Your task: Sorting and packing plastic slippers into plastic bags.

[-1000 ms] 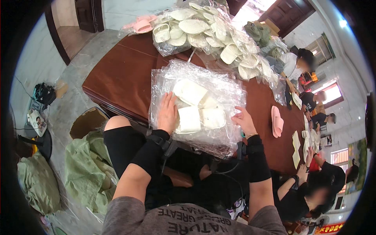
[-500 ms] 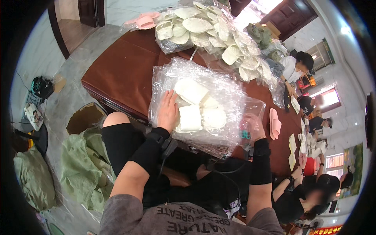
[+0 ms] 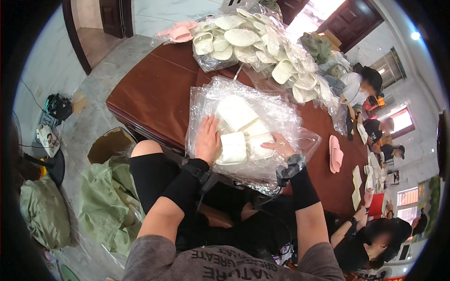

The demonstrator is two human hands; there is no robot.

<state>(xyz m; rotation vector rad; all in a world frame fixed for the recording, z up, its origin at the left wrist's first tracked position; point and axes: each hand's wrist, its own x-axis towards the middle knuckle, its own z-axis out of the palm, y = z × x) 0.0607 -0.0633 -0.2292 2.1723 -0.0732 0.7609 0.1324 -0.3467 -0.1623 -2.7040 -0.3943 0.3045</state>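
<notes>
A pair of off-white slippers (image 3: 232, 148) lies on a stack of clear plastic bags (image 3: 199, 105) on the brown-covered table in front of me. Flat against the near left slipper's side rests my left hand (image 3: 207, 141), fingers stretched and holding nothing. My right hand (image 3: 282, 146) reaches in from the right, its fingers apart and touching the right-hand slipper (image 3: 258, 147). Glare on the plastic hides whether the slippers lie inside a bag or on top.
A heap of bagged off-white slippers (image 3: 241, 37) covers the table's far side, with pink slippers (image 3: 181, 33) beside it. One pink slipper (image 3: 335, 154) lies to the right. Green sacks (image 3: 108, 201) and a cardboard box (image 3: 110, 146) stand on the floor at left. Co-workers (image 3: 375, 239) sit along the right.
My right hand has moved left, from the bags' right edge onto the right-hand slipper. My left hand stays beside the slippers. The whole view has shifted slightly.
</notes>
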